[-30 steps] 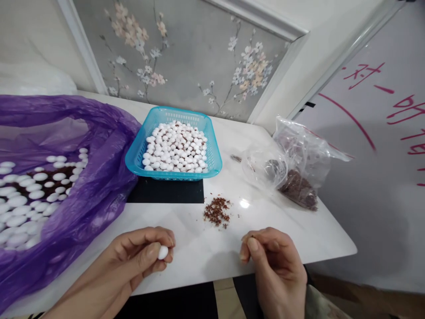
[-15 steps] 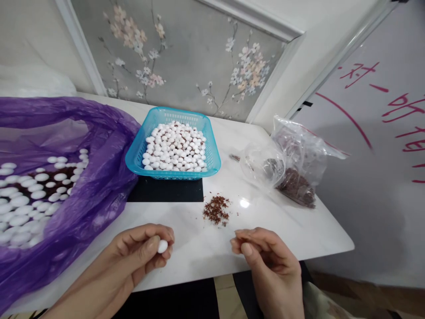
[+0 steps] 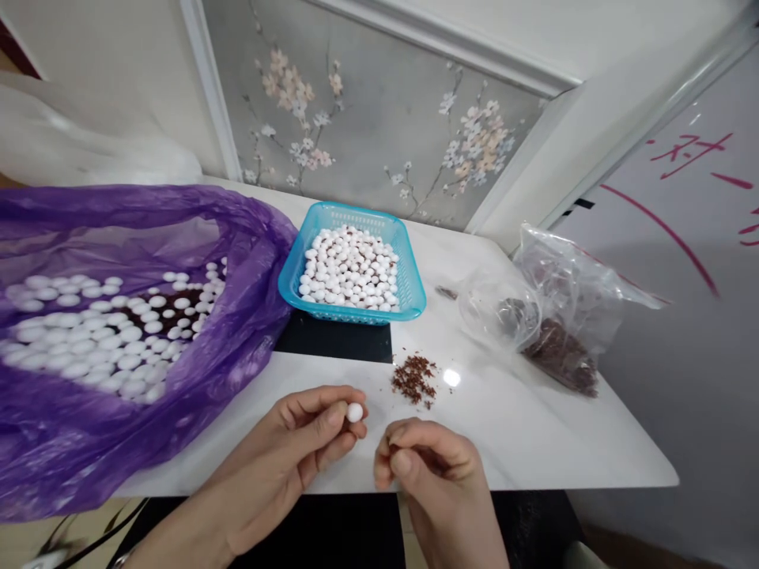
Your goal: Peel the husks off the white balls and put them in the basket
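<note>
At the near edge of the desk [image 3: 522,442], the left hand [image 3: 302,450] was turned palm-in, its fingers [image 3: 323,419] closed on a small white seed [image 3: 354,412], pinched up at the fingertips, apparently so it could be worked on. Just beside it the right hand [image 3: 430,474] was curled, thumb pressed to fingertips; whether they gripped anything I could not tell. A little beyond lay a small heap of reddish-brown husks [image 3: 413,378], near the hands. Past that, a blue basket [image 3: 409,296] of white seeds sat on a black mat [image 3: 335,341]. Along the left edge a purple bag [image 3: 237,332] lay open, showing many more seeds. Toward the right edge rested a clear bag [image 3: 551,308] holding brown husks.
</note>
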{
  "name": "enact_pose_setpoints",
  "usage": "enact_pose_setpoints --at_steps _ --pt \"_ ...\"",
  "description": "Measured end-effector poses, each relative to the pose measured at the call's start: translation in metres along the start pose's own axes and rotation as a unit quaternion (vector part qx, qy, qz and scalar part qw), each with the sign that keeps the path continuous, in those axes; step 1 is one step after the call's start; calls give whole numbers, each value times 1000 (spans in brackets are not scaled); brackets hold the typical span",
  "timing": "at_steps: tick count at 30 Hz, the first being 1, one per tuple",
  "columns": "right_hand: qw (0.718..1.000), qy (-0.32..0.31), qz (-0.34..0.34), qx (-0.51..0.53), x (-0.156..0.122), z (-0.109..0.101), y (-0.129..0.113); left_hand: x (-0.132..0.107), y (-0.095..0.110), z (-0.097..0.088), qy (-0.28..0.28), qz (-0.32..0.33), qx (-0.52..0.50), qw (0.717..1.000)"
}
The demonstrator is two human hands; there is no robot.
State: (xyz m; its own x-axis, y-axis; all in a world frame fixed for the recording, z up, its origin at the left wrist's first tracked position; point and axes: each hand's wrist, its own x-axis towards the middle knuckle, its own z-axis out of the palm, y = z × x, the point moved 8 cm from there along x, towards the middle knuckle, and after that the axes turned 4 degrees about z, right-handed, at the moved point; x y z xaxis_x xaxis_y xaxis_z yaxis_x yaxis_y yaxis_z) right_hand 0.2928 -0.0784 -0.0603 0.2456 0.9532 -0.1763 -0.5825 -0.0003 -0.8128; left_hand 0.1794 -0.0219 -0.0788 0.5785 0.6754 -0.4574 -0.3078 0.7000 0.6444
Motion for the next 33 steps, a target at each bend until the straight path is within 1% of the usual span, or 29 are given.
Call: enact_pose_setpoints --at_steps 3,5,9,13,16,18,22,27,33 --pt "998 -20 22 51 1 16 6 -3 4 -5 -4 14 5 1000" --pt "998 -24 26 51 2 21 7 -5 6 -7 -12 23 11 1000" --pt "1000 -9 12 -20 2 22 7 -6 8 -8 -39 39 29 998" --pt "991 16 -38 -125 0 24 2 -6 7 -10 -59 61 37 996" --pt "983 22 -74 -169 0 29 -2 -5 5 -16 -39 70 32 996" --pt "977 20 -92 -190 0 32 -5 -4 4 -19 -24 65 26 997" --pt "965 11 -110 -237 1 37 -8 -4 6 -17 -16 57 5 998" --pt "963 9 -112 -245 2 38 -8 -4 7 -17 -10 64 16 998" --pt "949 27 -149 -276 0 42 -12 -4 9 -18 7 79 23 997"
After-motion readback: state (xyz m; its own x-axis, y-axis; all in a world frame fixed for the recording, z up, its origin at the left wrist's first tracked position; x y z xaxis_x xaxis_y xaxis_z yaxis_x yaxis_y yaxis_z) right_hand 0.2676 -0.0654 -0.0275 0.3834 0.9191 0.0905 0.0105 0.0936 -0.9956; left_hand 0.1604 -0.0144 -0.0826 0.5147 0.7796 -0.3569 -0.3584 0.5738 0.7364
